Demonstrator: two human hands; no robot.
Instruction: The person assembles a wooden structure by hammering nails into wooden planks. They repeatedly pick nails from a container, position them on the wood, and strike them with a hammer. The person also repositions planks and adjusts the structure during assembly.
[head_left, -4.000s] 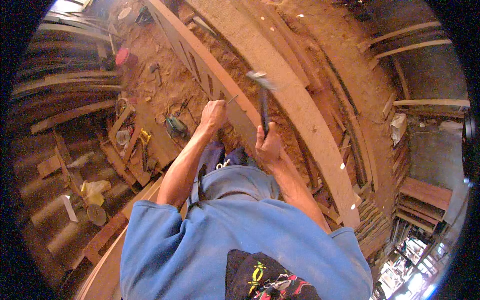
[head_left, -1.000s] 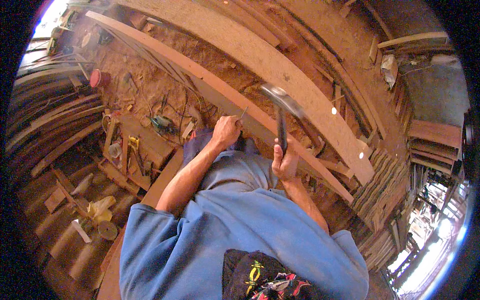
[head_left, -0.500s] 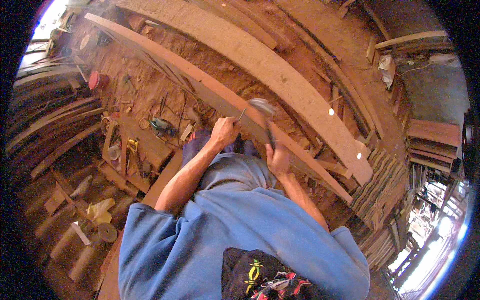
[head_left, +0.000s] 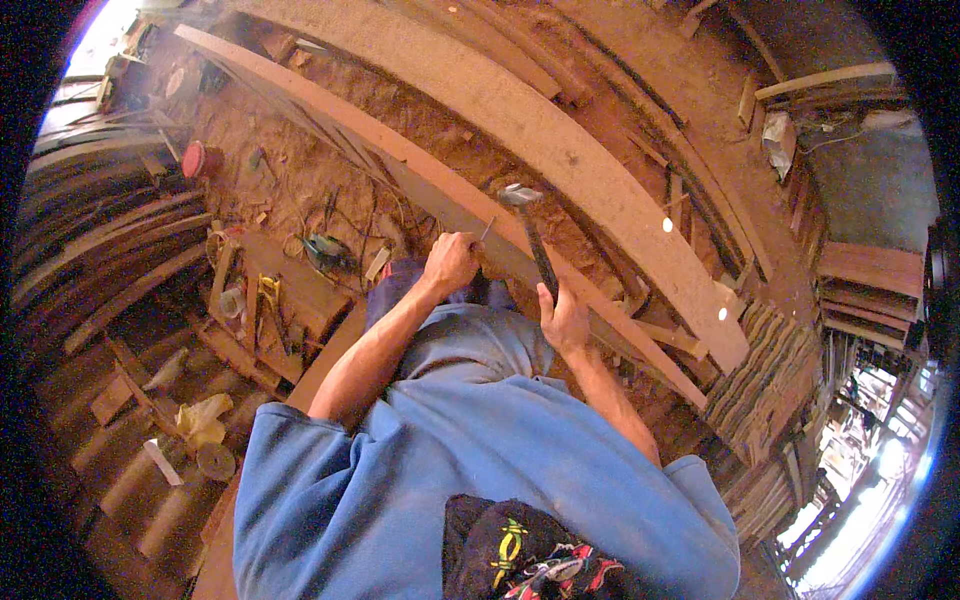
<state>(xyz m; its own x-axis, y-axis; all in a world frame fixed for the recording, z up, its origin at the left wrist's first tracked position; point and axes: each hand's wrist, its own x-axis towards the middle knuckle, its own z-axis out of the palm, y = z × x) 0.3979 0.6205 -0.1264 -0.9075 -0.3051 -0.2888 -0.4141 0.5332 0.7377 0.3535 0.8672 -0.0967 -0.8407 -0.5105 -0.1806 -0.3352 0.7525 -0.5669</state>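
My left hand (head_left: 453, 262) is closed around a thin metal tool (head_left: 488, 228); its tip sticks out toward the edge of a long reddish plank (head_left: 620, 330). Most of the tool is hidden in the fist, so its exact kind does not show. In my right hand (head_left: 566, 318) is a hammer, gripped by its dark handle (head_left: 541, 255). The shiny hammer head (head_left: 518, 194) is held beyond the plank's edge, apart from the tool tip. The plank runs on edge, diagonally in front of my body.
A broad, pale curved board (head_left: 570, 160) lies beyond the plank. At left are a green power tool (head_left: 325, 250) with a cable, a yellow-handled tool (head_left: 268, 290) and a red round container (head_left: 194, 160). Stacked timber (head_left: 765, 365) stands at right, more boards (head_left: 120, 235) at far left.
The hammer head has shifted slightly away from me and left, and is less blurred. My right hand has moved a little right. My left hand stays almost in place on the thin tool.
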